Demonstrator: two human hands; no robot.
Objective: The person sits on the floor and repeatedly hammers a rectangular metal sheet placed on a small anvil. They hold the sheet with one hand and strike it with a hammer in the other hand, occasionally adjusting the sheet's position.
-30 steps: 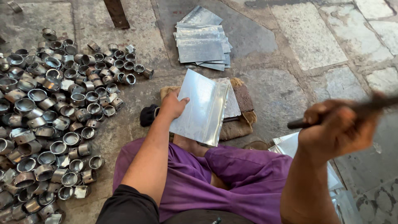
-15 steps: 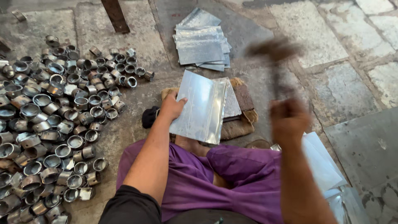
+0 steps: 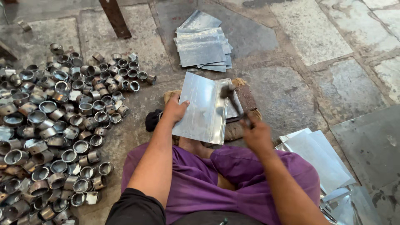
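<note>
A shiny rectangular metal sheet (image 3: pixel 202 109) lies tilted over a rusty iron block (image 3: pixel 246 98) on the stone floor in front of my purple-clad legs. My left hand (image 3: pixel 174 110) presses flat on the sheet's left edge. My right hand (image 3: pixel 256 134) grips the handle of a hammer (image 3: pixel 232 99), whose head rests down on the sheet's right edge over the block.
A big heap of short metal rings (image 3: pixel 54 125) covers the floor on the left. A stack of cut metal sheets (image 3: pixel 202 46) lies ahead. More sheets (image 3: pixel 321 158) lie at my right knee. A rusty post (image 3: pixel 114 17) stands at the back.
My right hand swung the hammer from raised out at the right, up over the sheet, then down onto the sheet's right edge. My left hand stayed on the sheet.
</note>
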